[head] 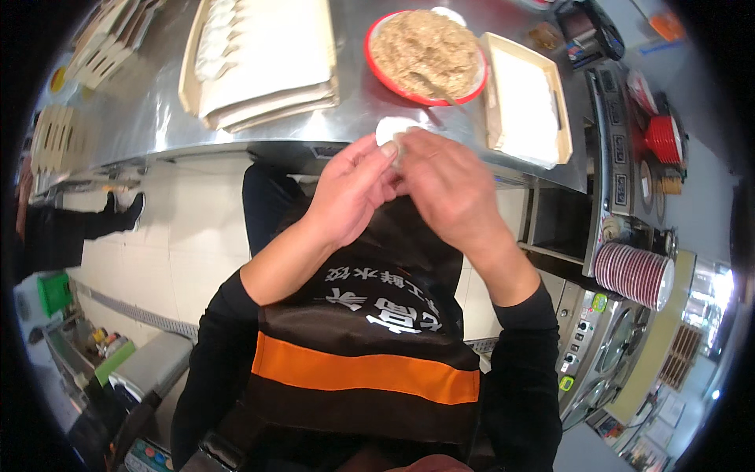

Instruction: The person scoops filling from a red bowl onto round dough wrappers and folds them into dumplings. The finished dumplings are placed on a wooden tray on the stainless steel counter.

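Both hands meet in front of the steel table's edge around a white dough wrapper (394, 127). My left hand (354, 187) pinches its near side, thumb on top. My right hand (451, 186) has its fingers on the wrapper's right side and partly hides it. Whether filling lies inside cannot be seen. Just beyond the hands stands a red-rimmed bowl (485, 69) heaped with pale minced filling (422, 47); a metal spoon (433, 88) rests in it. To the left, a tray (187, 88) holds a row of folded dumplings (215, 41) on a white surface.
A shallow tray (563, 127) with white contents sits at the right of the steel table (295, 124). Slotted crates (56, 138) are at far left, near a person's legs (59, 233). Stacked plates (634, 274) stand on the right-hand counter.
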`<state>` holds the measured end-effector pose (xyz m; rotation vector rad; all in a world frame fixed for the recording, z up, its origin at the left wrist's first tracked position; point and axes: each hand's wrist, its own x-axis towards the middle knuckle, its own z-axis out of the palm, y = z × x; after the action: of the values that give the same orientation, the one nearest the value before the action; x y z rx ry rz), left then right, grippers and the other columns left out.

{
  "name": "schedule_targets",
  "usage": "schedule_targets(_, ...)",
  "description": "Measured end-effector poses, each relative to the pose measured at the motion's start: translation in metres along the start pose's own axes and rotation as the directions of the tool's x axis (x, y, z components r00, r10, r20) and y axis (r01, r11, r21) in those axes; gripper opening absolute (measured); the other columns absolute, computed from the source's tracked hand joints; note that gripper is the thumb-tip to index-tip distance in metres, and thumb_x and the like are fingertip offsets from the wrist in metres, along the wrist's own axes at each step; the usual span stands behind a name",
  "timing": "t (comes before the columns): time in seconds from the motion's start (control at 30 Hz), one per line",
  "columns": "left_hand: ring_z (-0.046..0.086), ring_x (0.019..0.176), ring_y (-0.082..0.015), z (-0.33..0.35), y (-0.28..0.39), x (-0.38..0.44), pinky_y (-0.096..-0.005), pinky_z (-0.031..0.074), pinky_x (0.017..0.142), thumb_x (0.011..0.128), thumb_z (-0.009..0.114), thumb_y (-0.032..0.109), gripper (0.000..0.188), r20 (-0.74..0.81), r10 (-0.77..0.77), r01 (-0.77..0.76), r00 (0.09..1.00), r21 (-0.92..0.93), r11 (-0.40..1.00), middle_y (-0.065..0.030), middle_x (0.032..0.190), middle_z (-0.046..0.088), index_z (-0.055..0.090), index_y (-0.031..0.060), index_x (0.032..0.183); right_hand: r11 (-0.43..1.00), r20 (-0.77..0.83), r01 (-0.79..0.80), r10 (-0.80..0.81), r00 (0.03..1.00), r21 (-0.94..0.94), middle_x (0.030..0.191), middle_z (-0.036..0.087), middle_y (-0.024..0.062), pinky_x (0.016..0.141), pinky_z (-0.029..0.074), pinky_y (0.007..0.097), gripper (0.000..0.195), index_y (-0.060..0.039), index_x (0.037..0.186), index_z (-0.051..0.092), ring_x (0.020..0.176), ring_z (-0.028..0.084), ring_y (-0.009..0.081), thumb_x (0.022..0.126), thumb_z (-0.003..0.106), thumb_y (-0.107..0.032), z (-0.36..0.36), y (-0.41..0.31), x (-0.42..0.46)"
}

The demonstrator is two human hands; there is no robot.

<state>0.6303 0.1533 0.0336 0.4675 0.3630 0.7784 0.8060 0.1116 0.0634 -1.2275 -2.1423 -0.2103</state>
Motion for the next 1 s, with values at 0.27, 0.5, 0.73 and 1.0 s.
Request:
schedule_targets(0.27, 0.068, 0.106, -0.0182, -0.051, 0.004, -0.011, -0.0352, 0.058, 0.092, 0.107, 0.051, 0.012, 0.032, -0.109, 0.069, -0.035, 0.992, 0.288, 0.957, -0.0105, 0.12, 0.069, 0.058, -0.0047, 0.133, 0.057, 0.443, -0.691, 0.73, 0.521, 0.721, 0.106, 0.071, 0.0049, 0.078, 0.052, 0.0216, 0.025, 0.0013, 0.115, 0.07, 0.086, 0.064, 0.0059, 0.094, 0.075, -0.01, 0.047, -0.008, -0.027)
schedule_targets(0.5, 0.067, 0.103, -0.0144, -0.059, -0.005, -0.012, -0.0315, 0.057, 0.09, 0.106, 0.052, 0.011, 0.031, -0.132, 0.057, 0.002, 0.99, 0.411, 0.912, -0.0077, 0.117, 0.069, 0.059, -0.0028, 0.133, 0.148, 0.314, -0.627, 0.763, 0.564, 0.765, 0.106, 0.073, 0.0048, 0.081, 0.053, 0.0238, 0.014, 0.0024, 0.104, 0.074, 0.09, 0.066, 0.0086, 0.093, 0.074, -0.006, 0.066, -0.015, -0.03)
schedule_targets(0.73, 0.066, 0.095, -0.0091, -0.065, -0.007, -0.007, -0.0252, 0.054, 0.079, 0.107, 0.053, 0.019, 0.031, -0.17, 0.011, 0.058, 0.985, 0.398, 0.916, -0.003, 0.11, 0.07, 0.063, 0.0013, 0.131, 0.083, 0.398, -0.685, 0.761, 0.513, 0.724, 0.107, 0.073, 0.0045, 0.082, 0.054, 0.0247, 0.015, 0.002, 0.103, 0.075, 0.091, 0.066, 0.0093, 0.092, 0.076, -0.009, 0.068, -0.015, -0.029)
schedule_targets(1.0, 0.068, 0.097, -0.0121, -0.071, -0.005, -0.006, -0.0268, 0.056, 0.081, 0.107, 0.053, 0.02, 0.032, -0.235, -0.029, 0.104, 0.972, 0.313, 0.944, -0.0045, 0.112, 0.071, 0.062, 0.0012, 0.131, 0.847, -0.078, -0.447, 0.486, 0.871, 0.288, 0.109, 0.072, 0.0122, 0.079, 0.056, 0.033, 0.024, -0.0009, 0.106, 0.074, 0.09, 0.07, 0.0215, 0.084, 0.079, -0.008, 0.046, -0.012, -0.017)
